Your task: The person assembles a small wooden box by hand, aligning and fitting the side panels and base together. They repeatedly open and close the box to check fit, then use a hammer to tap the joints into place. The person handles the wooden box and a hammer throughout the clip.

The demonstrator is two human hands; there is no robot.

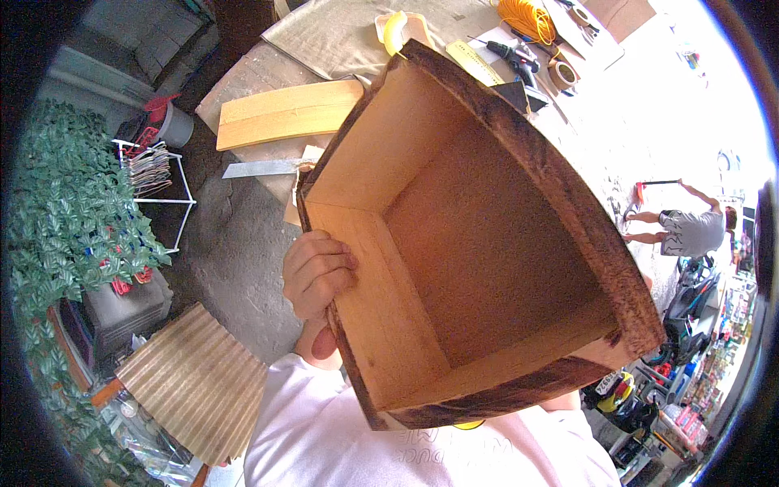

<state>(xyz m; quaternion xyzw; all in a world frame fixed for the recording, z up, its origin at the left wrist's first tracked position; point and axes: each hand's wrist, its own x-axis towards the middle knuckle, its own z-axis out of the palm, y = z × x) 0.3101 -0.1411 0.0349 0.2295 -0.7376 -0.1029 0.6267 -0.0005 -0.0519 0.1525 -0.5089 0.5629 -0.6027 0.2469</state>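
A tapered wooden box (495,235), its open side facing me, is held up in front of my chest. Its rims are dark and scorched-looking, while the inner walls are pale and the bottom panel is brown. My left hand (318,276) is closed round the left wall, fingers curled over the rim and thumb outside. Behind the box's lower right side, my right hand is hidden; only part of that arm's sleeve shows. Beyond the left rim lie a loose pale board (288,114) and a flat metal blade (264,168), probably a saw's.
The worktable (324,40) ahead carries a cordless drill (517,58), an orange cord coil (526,18), tape rolls (561,75) and a yellow ruler (473,62). Corrugated sheets (199,381) lie lower left, near a white rack (185,200). At right another person (694,231) stands apart.
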